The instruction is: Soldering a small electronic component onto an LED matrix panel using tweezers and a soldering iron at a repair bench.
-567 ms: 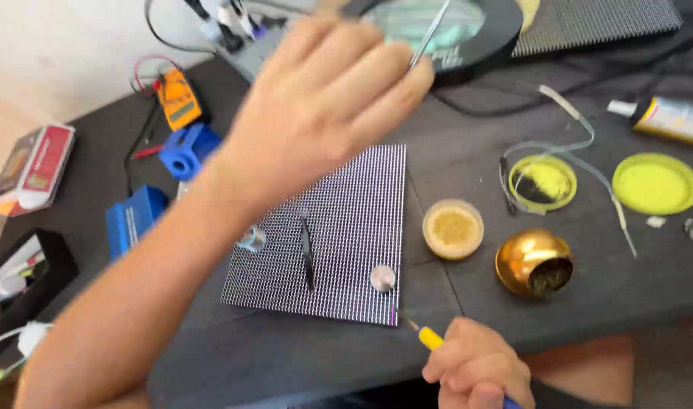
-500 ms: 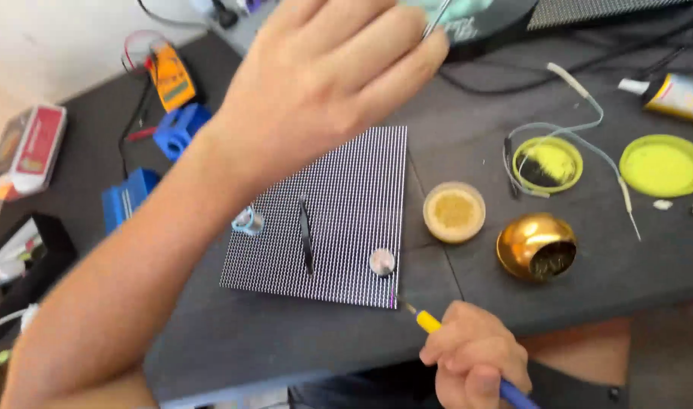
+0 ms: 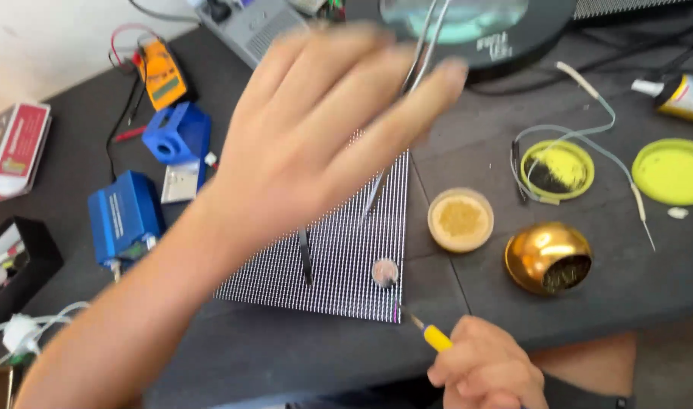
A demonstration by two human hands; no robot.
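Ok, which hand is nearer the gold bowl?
Right. The right hand, holding a yellow-handled tool, sits just below-left of the gold bowl; the left hand is raised far to its upper left.

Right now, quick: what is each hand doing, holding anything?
Left hand: raised over the dotted panel, blurred, pinching thin metal tweezers.
Right hand: closed around a yellow-tipped tool.
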